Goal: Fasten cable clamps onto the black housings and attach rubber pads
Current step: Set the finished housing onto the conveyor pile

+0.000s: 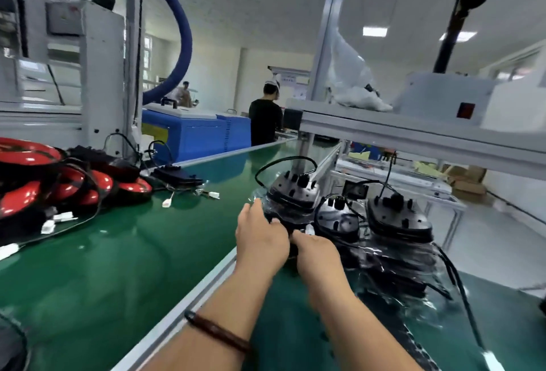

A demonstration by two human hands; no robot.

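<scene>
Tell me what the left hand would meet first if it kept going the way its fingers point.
Probably the nearest black housing: the left hand already reaches its plastic-wrapped near side, fingers pointing up and away. Whether they touch it is unclear through the blur.

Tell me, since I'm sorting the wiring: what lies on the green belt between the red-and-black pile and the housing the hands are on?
In the head view, loose white connectors on thin wires, then bare green belt up to the left hand on the housing.
</scene>
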